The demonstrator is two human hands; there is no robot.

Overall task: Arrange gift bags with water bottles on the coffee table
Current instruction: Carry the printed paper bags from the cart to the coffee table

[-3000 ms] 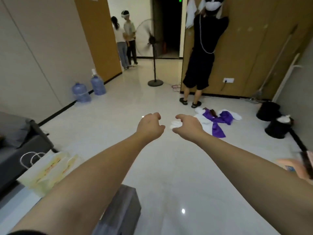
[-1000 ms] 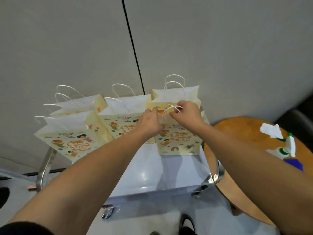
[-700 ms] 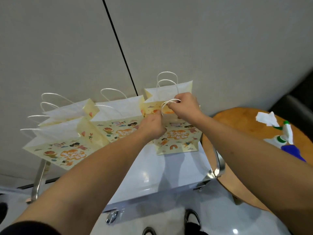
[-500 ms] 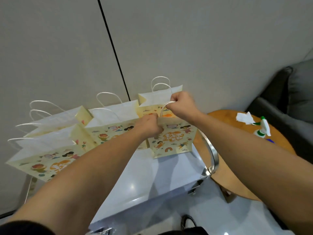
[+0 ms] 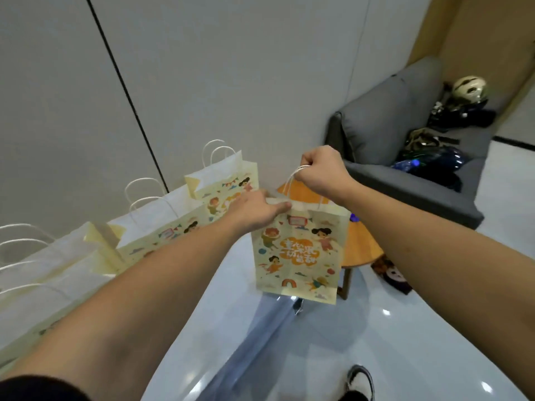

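Lifted gift bag (image 5: 298, 253) off the bench (image 5: 231, 308), clear of the row. My right hand (image 5: 321, 169) fists its handles; left hand (image 5: 254, 211) pinches the rim.

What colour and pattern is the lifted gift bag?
Pale yellow gift bag with cartoon children, orange lettering and a rainbow; head view, the only one.

Your right hand (image 5: 321, 172) grips gift bag (image 5: 298, 253) by handles, lifted off glossy table (image 5: 220, 299); your left hand (image 5: 254, 211) holds bag's top edge.
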